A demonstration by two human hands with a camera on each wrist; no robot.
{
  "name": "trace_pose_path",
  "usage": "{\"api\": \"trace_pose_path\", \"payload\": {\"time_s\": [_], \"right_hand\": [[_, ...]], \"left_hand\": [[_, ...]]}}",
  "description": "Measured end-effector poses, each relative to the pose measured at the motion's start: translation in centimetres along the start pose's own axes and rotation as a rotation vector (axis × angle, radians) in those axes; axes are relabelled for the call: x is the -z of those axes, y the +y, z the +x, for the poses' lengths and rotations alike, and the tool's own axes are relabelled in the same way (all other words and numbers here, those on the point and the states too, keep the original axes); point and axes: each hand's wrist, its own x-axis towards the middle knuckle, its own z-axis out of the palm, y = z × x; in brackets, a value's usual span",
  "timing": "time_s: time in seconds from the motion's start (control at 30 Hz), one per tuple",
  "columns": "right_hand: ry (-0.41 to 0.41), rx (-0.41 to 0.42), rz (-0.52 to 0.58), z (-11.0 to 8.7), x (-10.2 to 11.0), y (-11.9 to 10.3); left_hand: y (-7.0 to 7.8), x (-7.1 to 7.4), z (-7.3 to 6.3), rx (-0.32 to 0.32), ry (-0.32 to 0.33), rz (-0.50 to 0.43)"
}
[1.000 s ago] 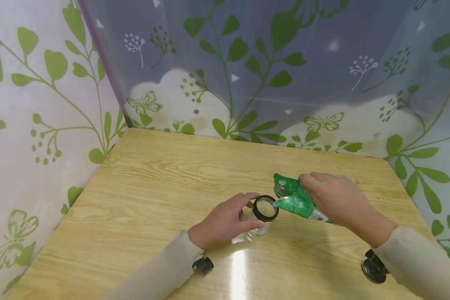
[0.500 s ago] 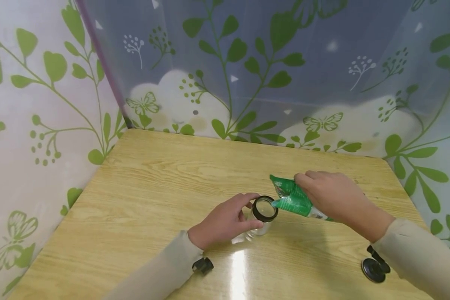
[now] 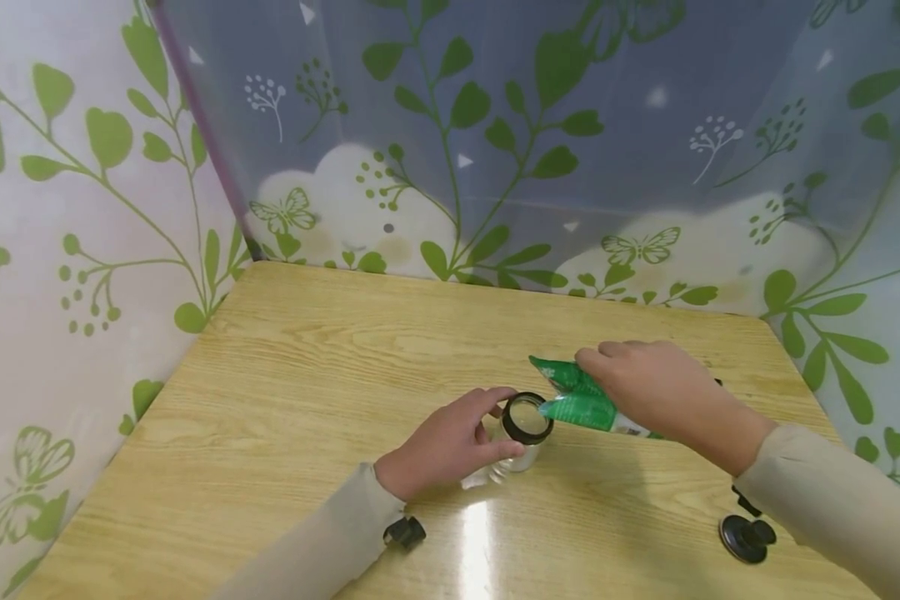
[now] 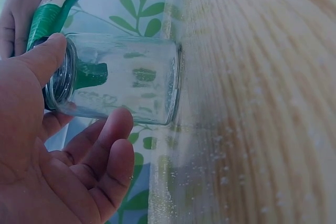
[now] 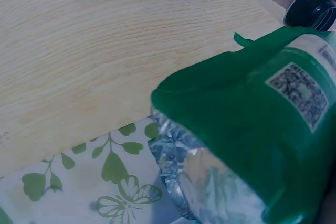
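A clear glass jar (image 4: 123,80) with a black collar (image 3: 520,432) round its mouth stands upright on the wooden table. My left hand (image 3: 450,442) grips it near the top, thumb and fingers at the collar; in the left wrist view the other fingers curl loosely beside the glass. My right hand (image 3: 648,392) holds a green bag (image 3: 581,411) from above, tilted toward the jar. The bag's torn corner reaches the jar's mouth. Silvery foil and a printed code show on the bag (image 5: 247,93) in the right wrist view. The bag's contents are hidden.
A round black lid with a knob (image 3: 747,539) lies on the table (image 3: 330,358) near my right sleeve. Small white grains (image 4: 223,166) are scattered by the jar's base. Leaf-patterned curtains (image 3: 390,192) bound the table at the back and sides.
My right hand has shifted slightly left and levelled the bag, its open corner staying at the jar's mouth. The left hand and jar stay in place.
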Motion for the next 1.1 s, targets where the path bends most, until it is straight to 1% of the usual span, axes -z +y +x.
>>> {"api": "trace_pose_path", "payload": {"time_s": [0.2, 0.33, 0.53, 1.1], "right_hand": [[-0.056, 0.006, -0.019, 0.5, 0.5, -0.3], [-0.074, 0.014, -0.032, 0.6, 0.7, -0.4], [-0.072, 0.028, -0.073, 0.6, 0.8, -0.4], [-0.057, 0.063, -0.1, 0.9, 1.6, -0.9]], "left_hand": [[-0.2, -0.1, -0.1, -0.002, -0.004, -0.004], [-0.3, -0.2, 0.0, -0.002, -0.007, 0.006], [-0.3, -0.2, 0.0, 0.002, -0.009, 0.013], [0.1, 0.1, -0.1, 0.008, -0.01, -0.008]]}}
